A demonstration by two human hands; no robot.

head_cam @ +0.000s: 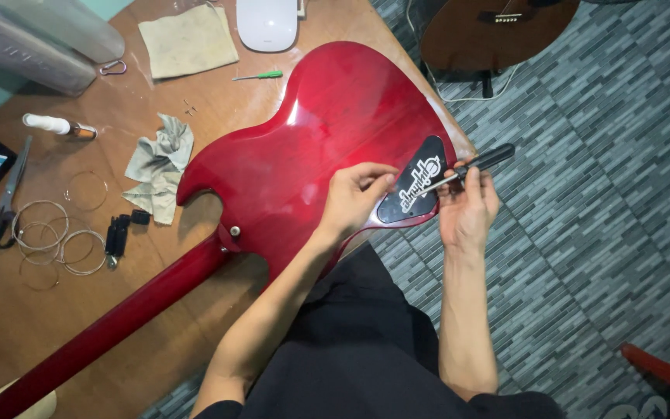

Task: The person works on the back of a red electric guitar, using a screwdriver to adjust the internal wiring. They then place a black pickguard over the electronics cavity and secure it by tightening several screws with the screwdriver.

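While left hand (354, 198) steadies cover plate (416, 190) — right hand (467, 206) pinches screwdriver (478, 164).

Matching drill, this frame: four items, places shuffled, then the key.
Items:
1. screwdriver
2. scissors
3. coiled strings
4. green screwdriver

Places:
A. far side of table, above the guitar body
B. in the right hand, tip at the black cover plate
C. left edge of table
D. between scissors and guitar neck

The left hand rests on the guitar body by the plate.

Pairs: 1-B, 2-C, 3-D, 4-A
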